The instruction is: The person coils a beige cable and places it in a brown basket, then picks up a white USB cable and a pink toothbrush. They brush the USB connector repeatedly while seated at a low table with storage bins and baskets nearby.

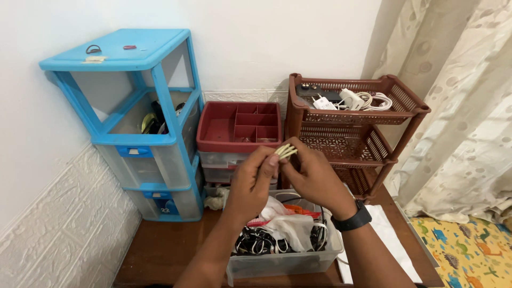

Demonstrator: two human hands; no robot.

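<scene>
Far left, a blue drawer tower point(140, 122) stands against the white wall on the brown counter point(160, 250); its top tier is open, the middle tier holds dark odds and ends, and two clear drawers sit below. Small bits lie on its lid. Just beside it to the right, a red tray point(240, 127) with dividers sits on top of clear stacked drawers point(220, 166).

Centre, both hands are raised above a clear bin point(282, 261) at the counter's front edge. The left hand point(250, 184) pinches a small bundle of pale yellowish ties point(285, 151) with its fingertips; the right hand point(314, 178), black watch point(352, 218) on the wrist, closes on the same bundle from the other side. The ties' ends stick up and to the right above the fingers, in front of the red tray. Both hands are narrow, gripping the ties together.

The bin below holds black coiled cables point(261, 242), a white plastic bag point(290, 224) and something orange, hard to tell what.

Right, a brown rack point(357, 133) with lattice shelves; white chargers and cords point(352, 100) lie on its top shelf. White paper point(389, 240) lies on the counter by the bin. Far right, a patterned curtain point(458, 106), and a yellow mat point(469, 250) on the floor.
</scene>
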